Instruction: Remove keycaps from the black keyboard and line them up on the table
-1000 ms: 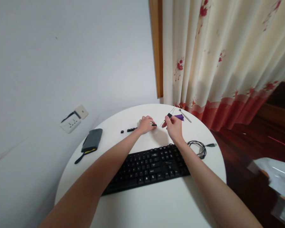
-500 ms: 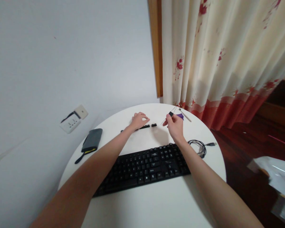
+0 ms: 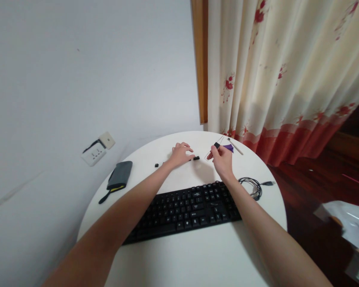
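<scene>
In the head view, my left hand (image 3: 179, 154) is over the far part of the white round table (image 3: 179, 255), thumb and fingers apart. Its thumb tip reaches a small black keycap (image 3: 196, 158); whether they touch I cannot tell. Another keycap (image 3: 156, 165) lies left of my wrist, and others are partly hidden under the hand. My right hand (image 3: 220, 158) is closed on a wire keycap puller (image 3: 217, 145) with a black middle and thin wire loops at both ends. A black keyboard (image 3: 194, 209) lies under my forearms, partly covered by them.
A grey pouch (image 3: 120, 175) with a black strap lies at left. A coiled black USB cable (image 3: 254, 188) is right of the keyboard. Behind my right hand are a purple item (image 3: 229, 148) and a thin stick-like tool (image 3: 235, 146). Wall and curtain (image 3: 275, 79) border the table.
My left hand has shifted right towards the keycap, and its forearm now leaves one keycap at left in plain view. The right hand keeps hold of the puller. The camera has turned slightly.
</scene>
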The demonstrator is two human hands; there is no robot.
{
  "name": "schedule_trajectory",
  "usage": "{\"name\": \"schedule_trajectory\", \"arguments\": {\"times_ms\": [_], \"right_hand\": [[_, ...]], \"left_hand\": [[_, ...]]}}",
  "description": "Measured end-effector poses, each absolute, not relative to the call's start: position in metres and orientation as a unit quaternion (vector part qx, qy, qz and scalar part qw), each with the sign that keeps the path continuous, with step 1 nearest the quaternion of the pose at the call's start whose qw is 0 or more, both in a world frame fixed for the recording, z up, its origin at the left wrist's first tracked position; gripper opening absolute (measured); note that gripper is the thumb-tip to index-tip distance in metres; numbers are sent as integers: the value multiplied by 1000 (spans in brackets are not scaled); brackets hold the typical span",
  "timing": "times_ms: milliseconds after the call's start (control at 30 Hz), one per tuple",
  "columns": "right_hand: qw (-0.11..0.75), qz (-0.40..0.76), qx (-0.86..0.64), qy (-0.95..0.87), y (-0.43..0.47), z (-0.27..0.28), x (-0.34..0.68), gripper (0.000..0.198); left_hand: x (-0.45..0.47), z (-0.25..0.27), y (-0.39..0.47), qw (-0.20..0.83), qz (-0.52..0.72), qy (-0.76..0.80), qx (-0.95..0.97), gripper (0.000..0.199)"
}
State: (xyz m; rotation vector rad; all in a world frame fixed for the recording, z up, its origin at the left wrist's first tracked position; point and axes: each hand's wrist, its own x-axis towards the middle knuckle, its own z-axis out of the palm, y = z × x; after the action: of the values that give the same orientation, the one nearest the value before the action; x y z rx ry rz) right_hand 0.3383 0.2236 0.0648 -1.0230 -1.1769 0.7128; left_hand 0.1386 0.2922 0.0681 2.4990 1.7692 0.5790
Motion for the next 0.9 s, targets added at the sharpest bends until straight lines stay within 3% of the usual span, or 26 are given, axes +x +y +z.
{"name": "schedule_trajectory", "arguments": {"times_ms": [100, 200, 433, 900], "right_hand": [[621, 307, -438, -573, 224, 67, 340, 33], [523, 345, -398, -670, 219, 69, 340, 31], [343, 456, -288, -769, 198, 68, 334, 20], [275, 462, -280, -795, 185, 74, 329, 23]], "left_hand": [[136, 87, 271, 29, 218, 540, 812, 23], [132, 99, 231, 124, 193, 500, 835, 24], [119, 82, 146, 252, 138, 509, 811, 24], [126, 54, 133, 226, 221, 508, 801, 15]]}}
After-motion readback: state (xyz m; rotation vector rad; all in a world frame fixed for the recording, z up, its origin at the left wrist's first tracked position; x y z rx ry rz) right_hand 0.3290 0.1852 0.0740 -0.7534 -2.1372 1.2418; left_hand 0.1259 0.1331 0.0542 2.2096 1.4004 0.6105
